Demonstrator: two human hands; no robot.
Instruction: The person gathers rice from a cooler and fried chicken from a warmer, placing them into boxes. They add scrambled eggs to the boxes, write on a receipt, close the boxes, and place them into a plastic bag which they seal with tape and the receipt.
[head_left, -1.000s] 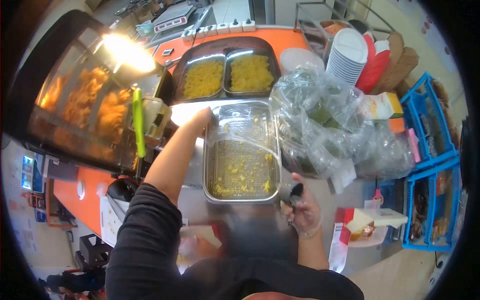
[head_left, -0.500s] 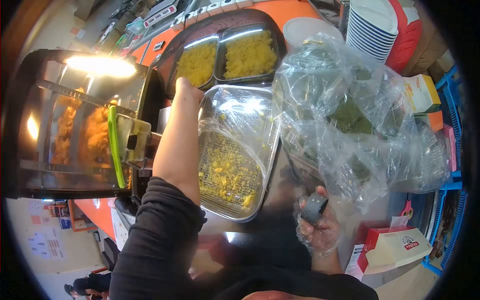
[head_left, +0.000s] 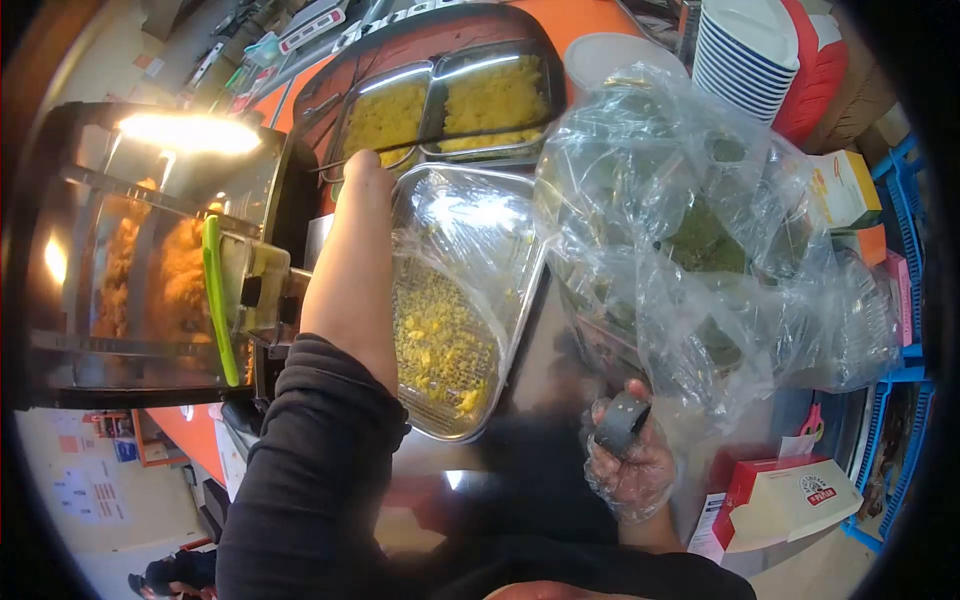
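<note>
My left hand reaches forward to the front edge of a dark see-through lid; the fingers are hidden beyond the wrist. Behind that lid sit two compartments of yellow crumbly food. Under my left forearm lies a metal tray with a wire rack, scattered with yellow crumbs and partly covered by clear film. My right hand, in a clear plastic glove, is closed around a dark grey curved piece with light specks, held low beside the tray.
A lit glass warmer with browned food stands at left, with green-handled tongs against it. A big clear plastic bag over something green fills the right. Stacked white trays, a carton box and blue crates are beyond.
The dark lid's front edge has risen and tilted, showing yellow food beneath it. My left hand stays at that edge. My right hand has shifted slightly left, keeping the grey piece.
</note>
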